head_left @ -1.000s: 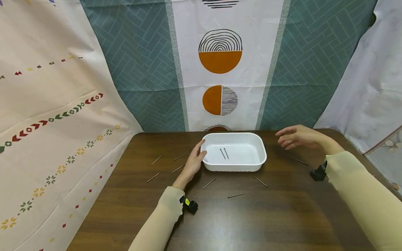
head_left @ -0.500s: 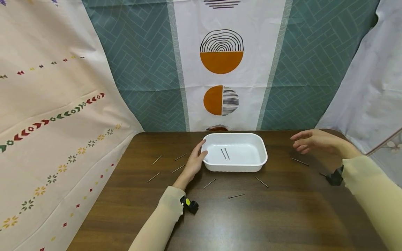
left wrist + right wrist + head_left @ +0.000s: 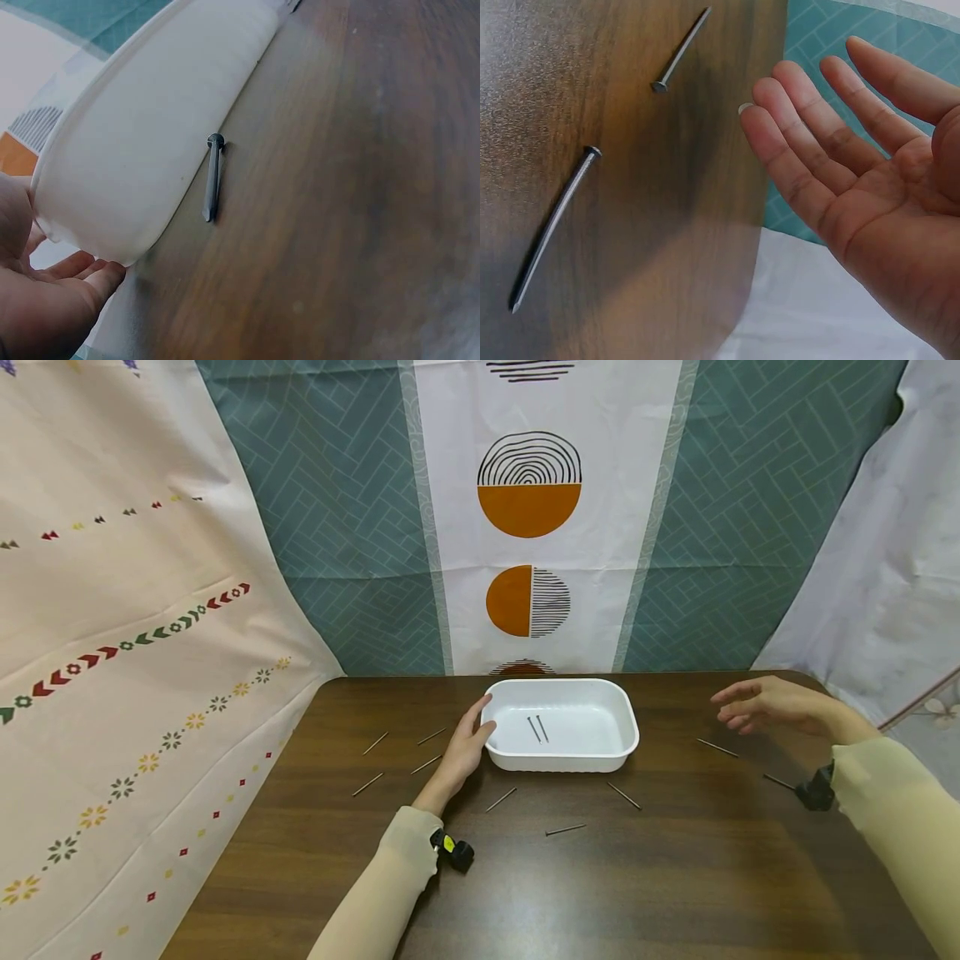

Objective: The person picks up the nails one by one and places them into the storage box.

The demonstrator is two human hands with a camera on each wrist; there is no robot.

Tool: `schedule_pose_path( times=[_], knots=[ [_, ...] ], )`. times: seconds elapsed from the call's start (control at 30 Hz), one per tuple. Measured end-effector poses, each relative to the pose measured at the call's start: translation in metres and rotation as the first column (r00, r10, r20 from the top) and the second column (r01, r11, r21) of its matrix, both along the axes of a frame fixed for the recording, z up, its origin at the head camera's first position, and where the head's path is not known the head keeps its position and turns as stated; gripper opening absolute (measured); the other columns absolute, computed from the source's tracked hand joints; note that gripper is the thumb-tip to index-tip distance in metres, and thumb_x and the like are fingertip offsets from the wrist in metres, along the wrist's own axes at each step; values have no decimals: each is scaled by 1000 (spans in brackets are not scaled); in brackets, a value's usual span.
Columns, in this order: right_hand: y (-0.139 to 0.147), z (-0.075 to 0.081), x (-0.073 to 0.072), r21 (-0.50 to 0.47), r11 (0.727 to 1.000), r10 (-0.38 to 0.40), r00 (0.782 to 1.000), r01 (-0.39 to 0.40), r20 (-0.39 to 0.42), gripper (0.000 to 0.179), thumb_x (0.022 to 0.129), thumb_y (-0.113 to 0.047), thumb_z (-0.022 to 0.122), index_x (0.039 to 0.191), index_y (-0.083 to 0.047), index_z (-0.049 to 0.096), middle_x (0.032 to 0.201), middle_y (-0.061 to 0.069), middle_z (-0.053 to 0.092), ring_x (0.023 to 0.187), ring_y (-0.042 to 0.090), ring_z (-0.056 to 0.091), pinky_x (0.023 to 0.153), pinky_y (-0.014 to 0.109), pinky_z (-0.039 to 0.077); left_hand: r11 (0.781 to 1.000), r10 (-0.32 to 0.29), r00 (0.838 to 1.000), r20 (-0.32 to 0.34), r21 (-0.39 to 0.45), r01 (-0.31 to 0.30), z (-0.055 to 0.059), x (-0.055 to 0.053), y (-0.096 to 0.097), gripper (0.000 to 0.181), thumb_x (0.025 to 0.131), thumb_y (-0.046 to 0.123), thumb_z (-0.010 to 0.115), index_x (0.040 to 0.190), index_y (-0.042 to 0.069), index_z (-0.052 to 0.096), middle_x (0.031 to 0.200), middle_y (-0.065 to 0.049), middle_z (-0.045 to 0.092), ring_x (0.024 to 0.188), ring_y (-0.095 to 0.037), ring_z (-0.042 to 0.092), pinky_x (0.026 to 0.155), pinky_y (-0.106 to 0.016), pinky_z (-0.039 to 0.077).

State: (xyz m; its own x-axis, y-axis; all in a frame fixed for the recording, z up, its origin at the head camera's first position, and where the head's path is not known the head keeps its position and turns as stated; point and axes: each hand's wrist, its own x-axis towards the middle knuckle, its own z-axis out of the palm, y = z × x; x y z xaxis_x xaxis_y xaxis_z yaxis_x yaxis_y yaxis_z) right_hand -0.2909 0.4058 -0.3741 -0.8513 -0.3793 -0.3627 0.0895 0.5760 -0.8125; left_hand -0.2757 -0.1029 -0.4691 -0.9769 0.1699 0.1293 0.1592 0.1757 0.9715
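Note:
My left hand [image 3: 462, 752] grips the left end of a white plastic tray [image 3: 558, 763], thumb over the rim and fingers along the outer wall [image 3: 150, 127]. Inside the tray lie two nails [image 3: 542, 728], side by side. Off to the tray's right, my right hand [image 3: 780, 703] hovers over the table with loosely bent fingers and an empty palm, as the right wrist view of the hand [image 3: 870, 172] shows. Nearest to it are two nails on the wood, one nail [image 3: 717, 747] below its fingers and another nail [image 3: 778, 782] close to the wrist camera.
Several nails [image 3: 367, 784] lie scattered left of the tray on the brown wooden table [image 3: 660, 893]. In front of it are three more, including a nail [image 3: 566, 830] nearest me. Patterned cloth [image 3: 360, 527] hangs behind the table's back edge.
My right hand has moved right, away from the tray, and a nail near its wrist has come into view. The left hand stays on the tray, and its two nails lie as before.

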Motion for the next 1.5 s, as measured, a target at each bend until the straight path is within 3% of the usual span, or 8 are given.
schedule_pose_path(
  times=[0.53, 0.77, 1.1, 1.5],
  knots=[
    [6, -15, -1, -21, 999, 27, 1000, -27, -2, 54, 105, -11, 57, 147, 18, 40, 128, 22, 66, 107, 23, 69, 90, 39, 59, 1000, 4, 1000, 6, -15, -4, 1, 1, 0, 54, 109, 15, 49, 162, 15, 37, 170, -10, 25, 158, -30, 17, 127, -48, 18],
    [3, -31, 0, -32, 997, 72, 997, -72, 16, 57, 104, -11, 59, 147, 20, 37, 126, 19, 67, 106, 21, 68, 90, 37, 58, 1000, 3, 1000, 6, -18, -3, 1, 1, 1, 54, 109, 14, 49, 162, 14, 38, 170, -10, 27, 158, -30, 18, 127, -49, 18],
    [-6, -41, 4, -31, 999, 13, 1000, -13, -14, 55, 100, -7, 65, 143, 21, 43, 119, 17, 70, 97, 17, 68, 84, 35, 59, 1000, 1, 1000, -7, -8, -1, 2, 1, 1, 53, 109, 13, 49, 161, 11, 38, 169, -13, 27, 158, -32, 18, 127, -51, 18],
    [-15, -50, 8, 21, 999, -34, 993, 36, -110, 48, 95, -1, 66, 135, 21, 51, 108, 14, 73, 89, 13, 65, 77, 32, 57, 1000, 7, 1000, 14, -14, -7, 4, 1, 1, 54, 110, 13, 48, 162, 14, 37, 170, -7, 28, 158, -27, 18, 127, -48, 17]
  ],
)
